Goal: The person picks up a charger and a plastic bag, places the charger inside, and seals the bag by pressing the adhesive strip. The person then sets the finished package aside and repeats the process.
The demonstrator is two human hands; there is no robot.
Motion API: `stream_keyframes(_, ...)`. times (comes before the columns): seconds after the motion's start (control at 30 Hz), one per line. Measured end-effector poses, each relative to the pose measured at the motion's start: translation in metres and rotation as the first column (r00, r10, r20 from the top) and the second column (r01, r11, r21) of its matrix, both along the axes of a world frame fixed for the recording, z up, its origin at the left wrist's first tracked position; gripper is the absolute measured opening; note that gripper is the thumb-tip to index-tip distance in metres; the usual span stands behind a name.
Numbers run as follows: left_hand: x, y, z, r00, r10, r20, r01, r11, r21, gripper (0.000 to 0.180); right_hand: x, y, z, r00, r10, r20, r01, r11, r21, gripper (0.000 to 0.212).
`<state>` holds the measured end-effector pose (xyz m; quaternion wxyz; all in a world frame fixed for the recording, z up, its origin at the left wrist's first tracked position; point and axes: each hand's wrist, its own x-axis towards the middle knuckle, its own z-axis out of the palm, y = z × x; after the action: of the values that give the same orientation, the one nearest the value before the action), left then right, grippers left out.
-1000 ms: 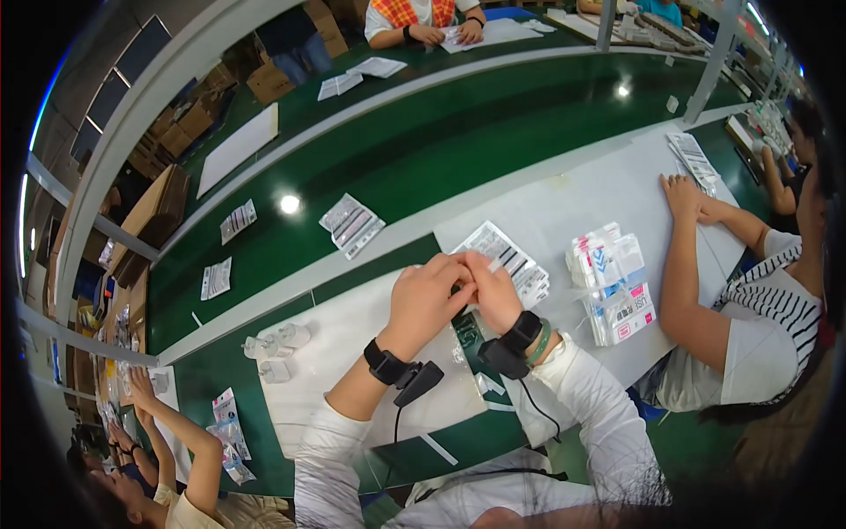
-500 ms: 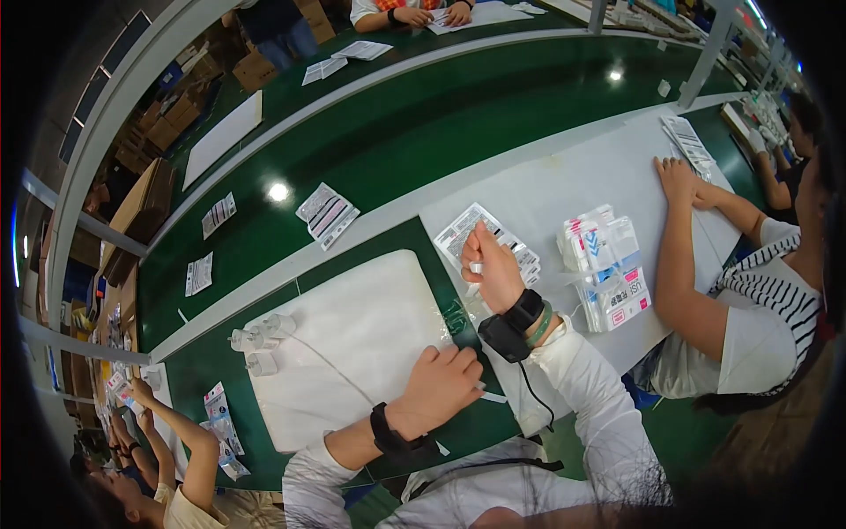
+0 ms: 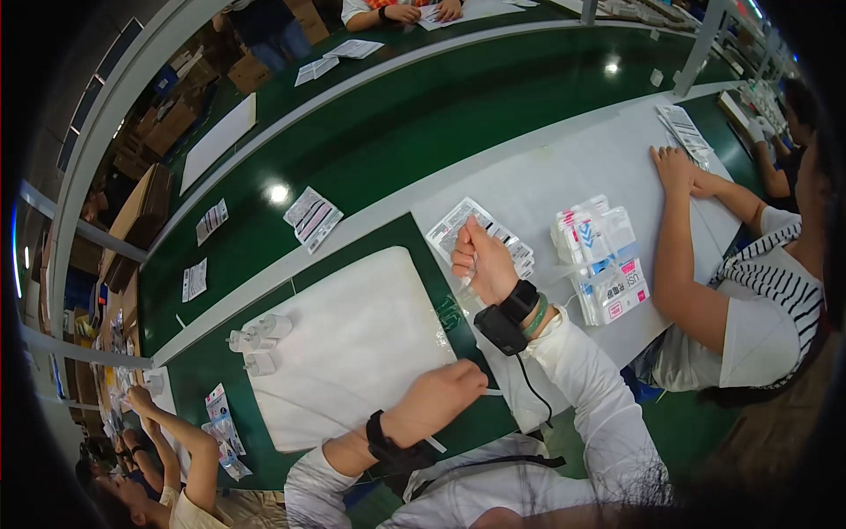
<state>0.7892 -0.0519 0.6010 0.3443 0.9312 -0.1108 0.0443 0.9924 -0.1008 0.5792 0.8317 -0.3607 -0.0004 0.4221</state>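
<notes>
My right hand (image 3: 486, 263) is closed above a fan of printed cards (image 3: 460, 220); a small whitish thing shows partly between its fingers, its kind unclear. To its right lies a thick stack of white, pink and blue packages (image 3: 604, 260), with a pale translucent band across it. My left hand (image 3: 448, 394) is closed too, by the near right corner of a white board (image 3: 352, 317); its fingers hide whatever they hold. A thin white strip (image 3: 435, 444) shows below the left wrist. Several white plug adapters (image 3: 261, 339) cluster at the board's left, and a thin pale cord crosses the board.
Printed sheets (image 3: 313, 219) lie on the green conveyor (image 3: 397, 150) beyond a grey rail. At right, a co-worker's forearms (image 3: 683, 229) rest on the white table (image 3: 546, 176). Another co-worker's arm (image 3: 201, 454) is at lower left, near some packets (image 3: 225, 432). A metal post (image 3: 702, 53) stands at upper right.
My left hand's fingers have curled in, and the hand has shifted slightly right. My right hand has turned a little, its fist tighter over the whitish thing. The cord on the board has moved.
</notes>
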Motion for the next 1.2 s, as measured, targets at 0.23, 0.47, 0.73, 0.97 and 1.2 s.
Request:
stream_keyframes(0.23, -0.009, -0.019, -0.004, 0.978, -0.042, -0.205, 0.090, 0.969, 0.230, 0.010, 0.003, 0.000, -0.009, 0.993, 0.116, 0.000, -0.116, 0.991, 0.062, 0.036)
stream_keyframes(0.47, -0.002, -0.006, 0.000, 0.996, -0.050, -0.079, 0.055, 0.996, 0.065, 0.010, 0.005, 0.000, -0.009, 0.982, 0.187, 0.030, -0.189, 0.980, 0.060, 0.036)
stream_keyframes(0.73, 0.055, 0.075, 0.045, 0.869, 0.482, -0.113, -0.488, 0.797, -0.355, 0.010, -0.021, 0.000, 0.014, 0.891, 0.442, 0.108, -0.438, 0.897, -0.056, 0.035)
stream_keyframes(0.97, 0.060, 0.088, 0.021, 0.880, 0.468, 0.075, -0.448, 0.873, -0.195, 0.010, -0.049, 0.005, 0.009, 0.830, 0.419, 0.367, -0.368, 0.907, -0.205, 0.031)
stream_keyframes(1.2, 0.058, 0.091, 0.017, 0.881, 0.364, -0.301, -0.466, 0.561, -0.685, 0.010, -0.040, 0.007, -0.012, 0.939, 0.328, 0.106, -0.322, 0.944, -0.068, 0.025)
